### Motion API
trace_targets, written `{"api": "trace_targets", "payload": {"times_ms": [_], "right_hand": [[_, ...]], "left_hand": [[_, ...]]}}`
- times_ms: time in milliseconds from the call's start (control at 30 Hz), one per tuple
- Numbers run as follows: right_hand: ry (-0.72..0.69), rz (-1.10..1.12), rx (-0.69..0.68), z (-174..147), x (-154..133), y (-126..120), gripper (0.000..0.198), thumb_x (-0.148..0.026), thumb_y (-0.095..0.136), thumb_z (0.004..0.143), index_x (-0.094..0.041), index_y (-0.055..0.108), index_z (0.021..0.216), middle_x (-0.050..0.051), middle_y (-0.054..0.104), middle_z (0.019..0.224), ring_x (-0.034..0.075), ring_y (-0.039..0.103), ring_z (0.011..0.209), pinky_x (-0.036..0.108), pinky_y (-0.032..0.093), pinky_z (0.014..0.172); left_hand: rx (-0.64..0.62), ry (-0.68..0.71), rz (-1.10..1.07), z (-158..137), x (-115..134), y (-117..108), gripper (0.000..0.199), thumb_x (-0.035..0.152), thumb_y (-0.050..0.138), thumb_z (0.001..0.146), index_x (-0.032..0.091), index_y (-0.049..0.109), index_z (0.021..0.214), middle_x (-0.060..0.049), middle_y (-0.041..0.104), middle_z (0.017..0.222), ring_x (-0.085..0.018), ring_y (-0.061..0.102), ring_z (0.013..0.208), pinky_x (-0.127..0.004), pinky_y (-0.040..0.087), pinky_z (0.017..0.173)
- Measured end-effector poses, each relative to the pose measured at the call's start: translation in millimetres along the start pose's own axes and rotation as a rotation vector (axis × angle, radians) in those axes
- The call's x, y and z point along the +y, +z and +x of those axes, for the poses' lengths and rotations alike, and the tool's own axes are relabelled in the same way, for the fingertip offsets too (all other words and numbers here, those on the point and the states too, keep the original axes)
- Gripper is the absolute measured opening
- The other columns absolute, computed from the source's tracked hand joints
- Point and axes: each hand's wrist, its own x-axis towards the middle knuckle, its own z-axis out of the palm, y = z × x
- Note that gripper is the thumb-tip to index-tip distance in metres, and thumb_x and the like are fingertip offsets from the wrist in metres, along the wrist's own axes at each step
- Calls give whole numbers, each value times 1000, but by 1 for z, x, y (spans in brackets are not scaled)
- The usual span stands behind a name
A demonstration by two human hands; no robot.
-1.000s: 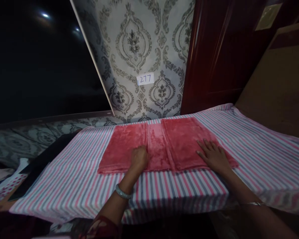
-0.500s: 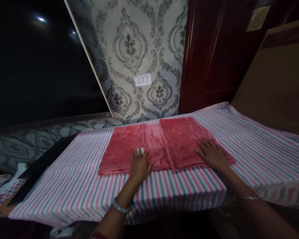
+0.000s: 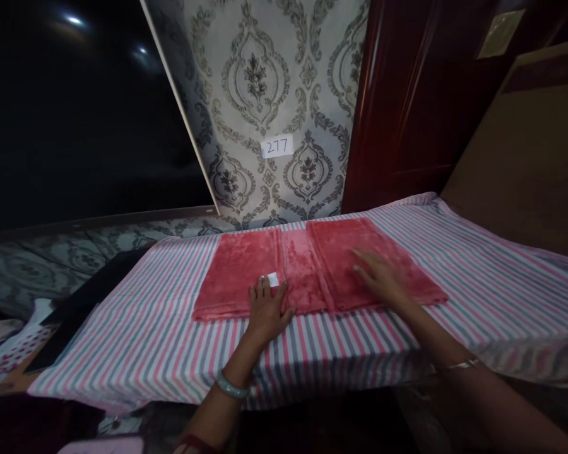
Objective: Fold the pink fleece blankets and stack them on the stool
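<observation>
A plush red-pink cloth, like a small blanket (image 3: 239, 265), lies with its two sides folded in toward a paler middle strip. My left hand (image 3: 267, 312) rests open on its left fold near the front edge, fingers spread, beside a small white tag (image 3: 273, 279). Over the right fold is my right hand (image 3: 381, 277), smeared by motion, its fingers stretched out with nothing held. Whether it touches the cloth I cannot tell.
A striped sheet (image 3: 137, 340) covers the table beneath. Behind stand a large dark screen (image 3: 85, 126), a patterned wall with a paper label (image 3: 277, 145), and a dark red door (image 3: 407, 113). A cardboard panel (image 3: 534, 151) leans at the right.
My right hand has moved left and inward across the right fold. My left hand has drawn slightly back, so more of the white tag shows. The view has shifted a little.
</observation>
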Motion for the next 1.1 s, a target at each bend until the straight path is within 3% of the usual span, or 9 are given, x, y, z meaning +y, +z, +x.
{"api": "trace_targets", "payload": {"times_ms": [133, 233, 367, 500, 633, 733, 833, 967, 1100], "right_hand": [[-250, 299, -119, 14, -93, 40, 52, -39, 34, 100, -18, 48, 145, 13, 48, 149, 24, 41, 140, 49, 33, 116], [-362, 387, -263, 20, -139, 73, 52, -36, 37, 100, -18, 44, 148, 13, 44, 152, 23, 36, 143, 50, 29, 118], [-330, 333, -430, 22, -153, 103, 50, -33, 38, 101, -15, 46, 147, 14, 44, 151, 23, 36, 143, 49, 25, 119], [-295, 247, -515, 16, -148, 109, 51, -37, 36, 103, -16, 42, 149, 12, 39, 155, 23, 26, 148, 48, 19, 121], [-286, 160, -563, 11, -155, 101, 52, -43, 36, 103, -23, 41, 151, 8, 33, 159, 23, 17, 150, 50, 16, 120], [-243, 77, -613, 10, -168, 93, 56, -48, 40, 101, -25, 38, 152, 8, 29, 161, 27, 15, 151, 54, 15, 119], [-216, 18, -628, 10, -181, 91, 65, -52, 46, 97, -25, 33, 154, 10, 29, 161, 30, 15, 150, 60, 13, 118], [-237, -29, -571, 8, -193, 95, 75, -51, 56, 91, -13, 35, 153, 18, 34, 157, 34, 21, 148, 60, 10, 119], [-260, -69, -525, 6, -202, 102, 86, -52, 64, 85, -2, 37, 149, 25, 35, 154, 36, 25, 147, 51, 13, 121]], "left_hand": [[37, 12, -29, 0, -2, 4, 68, 53, 60, 86, 27, 46, 147, -20, 36, 156, -42, 23, 147, -62, 19, 115], [46, 27, -35, 1, -4, 6, 65, 49, 62, 85, 21, 52, 142, -22, 36, 155, -43, 23, 147, -61, 20, 115], [34, 80, -82, -2, -16, 10, 70, 43, 67, 81, 15, 50, 142, -23, 33, 156, -41, 23, 147, -62, 21, 116], [-43, 220, -225, -9, -40, 6, 65, 39, 72, 77, 21, 55, 137, -18, 32, 158, -37, 22, 149, -61, 22, 117], [-44, 302, -493, -13, -74, -15, 47, 40, 62, 86, 24, 61, 130, -11, 56, 142, -28, 50, 133, -48, 38, 112], [146, 112, -582, -6, -110, -32, 40, 41, 53, 90, 22, 65, 123, -9, 68, 127, -25, 62, 118, -43, 45, 106], [339, -180, -560, 6, -151, -43, 39, 39, 62, 82, 19, 69, 114, -11, 67, 127, -29, 59, 122, -44, 41, 110], [228, -556, -791, 24, -193, -47, 38, 29, 73, 73, 19, 70, 109, -9, 72, 112, -28, 64, 113, -37, 50, 98], [137, -671, -955, 42, -210, -48, 42, 26, 74, 77, 12, 66, 115, -7, 73, 85, -21, 70, 81, -29, 54, 71]]}}
